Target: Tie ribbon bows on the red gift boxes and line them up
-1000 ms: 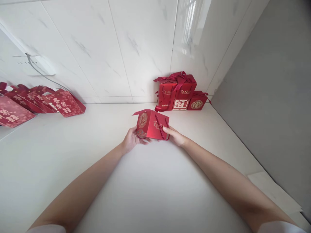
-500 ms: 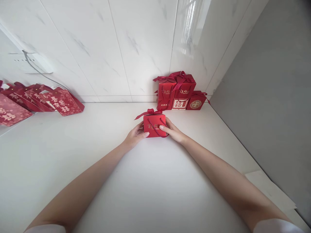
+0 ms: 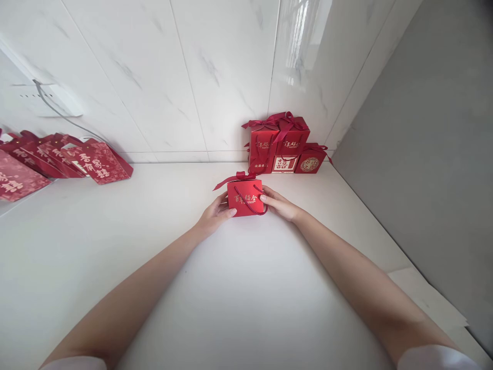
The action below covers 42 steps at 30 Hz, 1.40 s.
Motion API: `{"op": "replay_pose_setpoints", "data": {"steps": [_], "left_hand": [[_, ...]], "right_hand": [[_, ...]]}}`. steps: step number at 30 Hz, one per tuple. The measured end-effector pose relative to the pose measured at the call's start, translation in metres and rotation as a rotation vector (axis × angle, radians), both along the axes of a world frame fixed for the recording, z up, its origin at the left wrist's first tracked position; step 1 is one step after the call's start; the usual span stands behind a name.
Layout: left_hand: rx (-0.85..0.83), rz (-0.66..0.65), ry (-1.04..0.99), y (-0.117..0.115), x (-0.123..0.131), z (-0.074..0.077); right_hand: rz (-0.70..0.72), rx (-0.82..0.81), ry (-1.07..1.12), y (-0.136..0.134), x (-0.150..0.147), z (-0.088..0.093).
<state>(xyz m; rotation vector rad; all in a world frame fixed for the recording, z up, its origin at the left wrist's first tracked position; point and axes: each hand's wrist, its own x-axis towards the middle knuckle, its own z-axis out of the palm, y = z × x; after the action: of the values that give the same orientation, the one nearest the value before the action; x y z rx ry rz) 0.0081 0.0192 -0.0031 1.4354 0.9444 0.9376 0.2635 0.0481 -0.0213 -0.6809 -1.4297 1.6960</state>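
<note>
A small red gift box [image 3: 243, 199] with gold characters, a red rope handle and a ribbon bow on top stands upright on the white counter [image 3: 239, 288]. My left hand [image 3: 214, 215] grips its left side, fingers curled round the edge. My right hand [image 3: 279, 204] presses the box's right side, thumb on the front face by the rope.
A stack of finished red gift boxes [image 3: 284, 144] with bows stands in the back corner against the tiled wall. Flat red paper bags [image 3: 88, 162] lie fanned at the far left. A grey wall [image 3: 431, 154] bounds the right side. A wall socket with a cable [image 3: 57, 100] sits at upper left.
One second ago the box was tilted with its side and an open flap showing. It now stands upright, front face toward me, bow on top, slightly farther away. Both hands still hold it.
</note>
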Motion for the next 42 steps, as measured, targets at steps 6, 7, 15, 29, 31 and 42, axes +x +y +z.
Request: {"op": "replay_pose_setpoints", "data": {"steps": [6, 7, 15, 29, 31, 42], "left_hand": [[-0.182, 0.023, -0.425, 0.005, -0.007, -0.006], [-0.247, 0.017, -0.5, 0.005, -0.008, -0.005], [-0.54, -0.129, -0.635, 0.004, -0.01, 0.002], [-0.793, -0.185, -0.789, -0.026, 0.018, 0.011], [-0.807, -0.148, -0.799, -0.024, 0.018, 0.01], [-0.8, -0.123, -0.767, -0.023, 0.018, 0.009]], "right_hand": [[0.085, -0.094, 0.119, -0.002, -0.001, 0.003], [0.062, -0.096, 0.093, -0.004, -0.005, 0.003], [0.087, -0.035, 0.102, -0.018, -0.03, 0.003], [0.044, -0.556, 0.238, -0.029, -0.042, 0.023], [0.014, -0.549, 0.209, -0.028, -0.043, 0.022], [0.036, -0.497, 0.207, -0.026, -0.042, 0.015]]}}
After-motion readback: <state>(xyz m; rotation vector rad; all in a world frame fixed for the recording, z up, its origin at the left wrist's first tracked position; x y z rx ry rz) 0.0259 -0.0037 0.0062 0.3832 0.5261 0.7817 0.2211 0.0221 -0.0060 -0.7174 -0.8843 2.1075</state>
